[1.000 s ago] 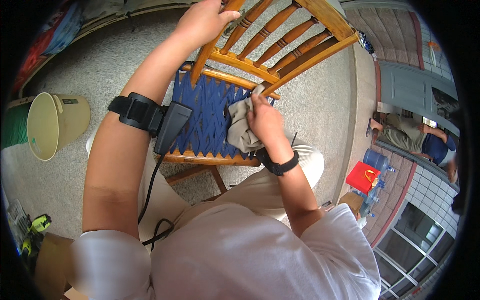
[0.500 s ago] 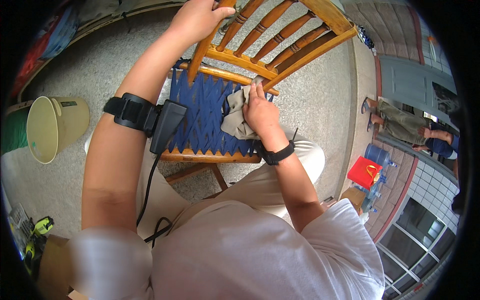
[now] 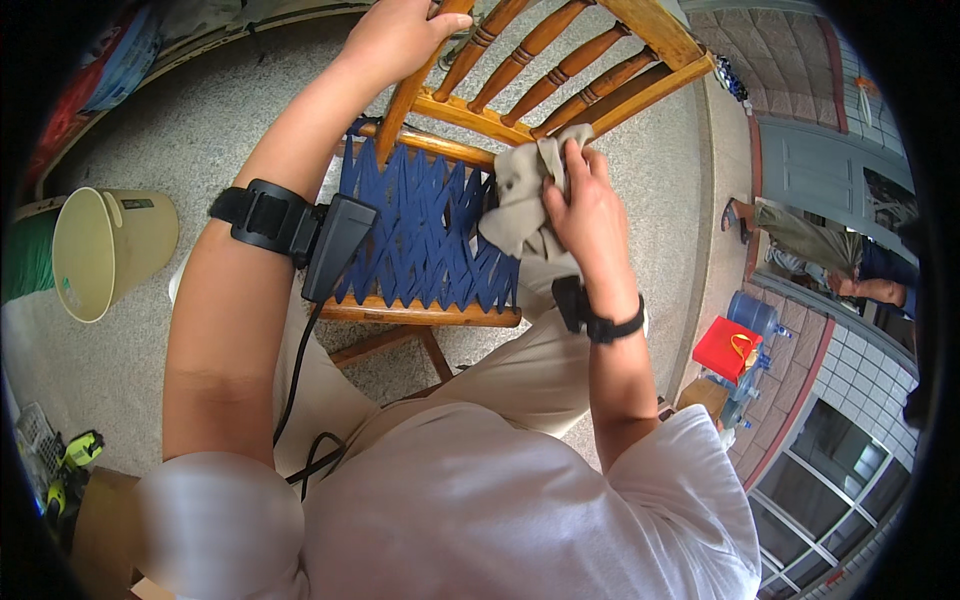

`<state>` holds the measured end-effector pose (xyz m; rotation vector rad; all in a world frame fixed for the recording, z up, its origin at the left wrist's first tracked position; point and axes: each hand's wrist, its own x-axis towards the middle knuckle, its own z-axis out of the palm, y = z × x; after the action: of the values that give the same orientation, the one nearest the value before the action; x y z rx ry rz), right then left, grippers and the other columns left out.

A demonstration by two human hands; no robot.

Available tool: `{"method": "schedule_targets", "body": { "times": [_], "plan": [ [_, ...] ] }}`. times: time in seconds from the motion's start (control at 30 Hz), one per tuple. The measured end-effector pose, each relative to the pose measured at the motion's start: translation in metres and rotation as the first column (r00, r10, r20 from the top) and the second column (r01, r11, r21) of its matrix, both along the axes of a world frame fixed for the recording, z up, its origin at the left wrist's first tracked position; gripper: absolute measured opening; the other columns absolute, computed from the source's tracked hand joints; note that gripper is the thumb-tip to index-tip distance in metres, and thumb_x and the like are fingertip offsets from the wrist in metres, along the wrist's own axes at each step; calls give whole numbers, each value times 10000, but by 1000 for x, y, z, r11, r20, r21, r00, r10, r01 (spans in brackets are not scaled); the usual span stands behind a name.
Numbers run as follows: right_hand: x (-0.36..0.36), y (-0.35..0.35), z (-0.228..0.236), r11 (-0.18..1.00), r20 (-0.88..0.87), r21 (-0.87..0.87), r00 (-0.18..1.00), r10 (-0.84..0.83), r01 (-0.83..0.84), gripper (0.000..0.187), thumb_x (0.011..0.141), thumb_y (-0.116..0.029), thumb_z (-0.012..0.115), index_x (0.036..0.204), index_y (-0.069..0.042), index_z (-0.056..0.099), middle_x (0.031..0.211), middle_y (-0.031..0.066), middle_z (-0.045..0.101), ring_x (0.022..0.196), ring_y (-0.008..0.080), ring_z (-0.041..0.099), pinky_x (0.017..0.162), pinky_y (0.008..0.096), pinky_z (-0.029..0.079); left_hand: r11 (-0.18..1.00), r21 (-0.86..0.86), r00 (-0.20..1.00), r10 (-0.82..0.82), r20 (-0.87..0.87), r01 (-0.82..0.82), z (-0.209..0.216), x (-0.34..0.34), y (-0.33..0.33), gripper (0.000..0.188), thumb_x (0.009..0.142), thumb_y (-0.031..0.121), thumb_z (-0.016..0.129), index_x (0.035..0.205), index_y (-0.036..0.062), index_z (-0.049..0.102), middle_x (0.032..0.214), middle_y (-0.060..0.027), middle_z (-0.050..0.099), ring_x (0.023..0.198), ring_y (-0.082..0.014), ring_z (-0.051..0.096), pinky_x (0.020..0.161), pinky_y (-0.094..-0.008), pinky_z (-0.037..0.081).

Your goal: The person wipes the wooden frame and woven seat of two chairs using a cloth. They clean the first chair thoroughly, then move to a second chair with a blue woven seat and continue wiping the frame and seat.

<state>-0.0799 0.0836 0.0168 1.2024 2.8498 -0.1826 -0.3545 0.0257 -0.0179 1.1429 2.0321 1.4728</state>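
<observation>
A wooden chair (image 3: 480, 120) with turned back spindles stands before me, its seat (image 3: 405, 220) woven from blue strips. My left hand (image 3: 405, 35) grips the left post of the chair back, fingers wrapped round it and thumb across its face. My right hand (image 3: 590, 205) is closed on a crumpled beige cloth (image 3: 520, 200). That cloth lies against the right rear corner of the chair, where the back's right post meets the seat, and hides this joint. Its loose end hangs over the seat's right edge.
A cream bucket (image 3: 85, 255) stands on the speckled floor (image 3: 230, 150) at left. To the right are a red bag (image 3: 728, 348), blue water jugs (image 3: 755, 312) and a cardboard box (image 3: 703, 396). Another person (image 3: 815, 240) stands at far right. A black cable (image 3: 292, 385) hangs from my left forearm's device.
My right hand has moved right with the cloth, from over the seat to the right rear post, and has turned more upright. My left hand stays on its post.
</observation>
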Motion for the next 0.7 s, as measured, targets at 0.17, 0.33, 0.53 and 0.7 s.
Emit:
{"method": "schedule_targets", "body": {
  "times": [0.17,0.33,0.53,0.7],
  "plan": [
    [-23,25,-25,990,108,-77,988,-106,115,612,770,-271,674,1333,-88,522,1114,239,640,966,391,645,827,455,527,1000,2,1000,4,15,-4,2,-1,0,328,840,177,676,1086,0,548,942,-186,672,880,-313,661,776,-372,509],
    [-32,28,-27,980,121,-97,980,-161,173,553,772,-313,656,1270,-88,574,1007,227,683,967,377,654,845,452,524,1000,-1,998,-19,64,20,4,1,0,320,837,162,678,1085,6,551,938,-175,677,879,-302,664,773,-364,509],
    [-28,13,-19,980,122,-66,976,-178,187,559,760,-286,649,1256,-38,579,987,254,673,945,395,653,853,448,519,999,26,996,-36,85,34,8,3,-2,311,836,159,675,1075,5,550,933,-178,679,873,-307,668,770,-371,511],
    [-24,9,-19,975,125,-74,972,-198,208,564,762,-272,643,1267,-32,570,1012,260,664,955,399,646,858,452,514,999,28,990,-33,136,29,4,5,0,303,842,152,665,1075,-1,547,936,-189,682,879,-314,671,764,-374,514]
  ]
}}
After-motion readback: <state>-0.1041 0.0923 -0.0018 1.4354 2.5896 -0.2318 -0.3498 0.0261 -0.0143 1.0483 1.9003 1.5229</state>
